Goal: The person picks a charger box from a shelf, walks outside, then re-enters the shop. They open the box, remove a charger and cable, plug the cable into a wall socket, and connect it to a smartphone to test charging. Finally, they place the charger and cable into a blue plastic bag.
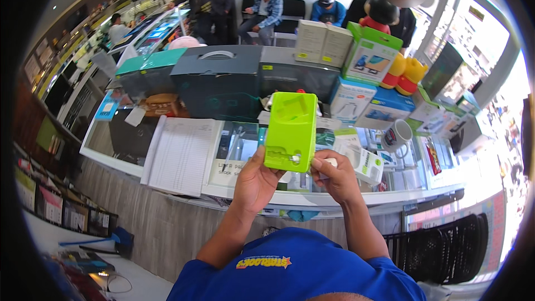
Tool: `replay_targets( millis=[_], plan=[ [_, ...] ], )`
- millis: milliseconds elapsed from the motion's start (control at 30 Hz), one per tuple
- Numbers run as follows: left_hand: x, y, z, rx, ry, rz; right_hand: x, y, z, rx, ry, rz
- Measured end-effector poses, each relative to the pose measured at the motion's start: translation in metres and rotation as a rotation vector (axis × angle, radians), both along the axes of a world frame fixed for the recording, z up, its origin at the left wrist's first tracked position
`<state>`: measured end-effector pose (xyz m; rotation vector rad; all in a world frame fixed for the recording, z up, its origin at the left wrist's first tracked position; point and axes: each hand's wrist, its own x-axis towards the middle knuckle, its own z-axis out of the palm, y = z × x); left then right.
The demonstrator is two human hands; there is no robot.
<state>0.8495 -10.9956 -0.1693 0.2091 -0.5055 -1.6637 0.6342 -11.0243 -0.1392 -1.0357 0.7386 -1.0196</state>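
A lime-green moulded plastic tray (290, 128) is held up above the glass counter, its recessed face toward me. My left hand (253, 185) grips its lower left corner, with the thumb at the edge and the fingers behind. Something small and silvery-white (295, 158) sits in a recess near the tray's bottom. At the tray's lower right corner, my right hand (340, 179) is closed in a pinch on a small white piece (331, 162), whose kind I cannot make out. A white-and-green box (369, 167) lies on the counter just beyond that hand.
On the glass counter (434, 181) are an open ledger (183, 153) and a mug (397, 135). Large dark boxes (217, 83) and stacked product boxes (370, 56) line its far side. People sit and stand beyond. A black chair (446, 248) is at my right.
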Motion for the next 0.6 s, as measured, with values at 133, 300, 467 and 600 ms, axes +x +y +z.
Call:
replay_targets(
  millis=[133, 300, 467, 600],
  plan=[
    [0.001, 0.006, -0.028, 0.092, 0.18, -0.068, 0.001, 0.006, 0.005, -0.119, 0.313, -0.119],
    [-0.015, 0.006, -0.011, 0.137, 0.147, -0.082, -0.011, 0.006, -0.002, 0.128, -0.203, -0.034],
    [-0.001, -0.023, -0.022, 0.234, -0.106, 0.081, -0.018, 0.007, -0.006, -0.233, 0.229, -0.541],
    [0.008, -0.042, -0.049, 0.297, -0.209, 0.119, -0.038, 0.005, -0.014, -0.266, 0.189, -0.659]
  ],
)
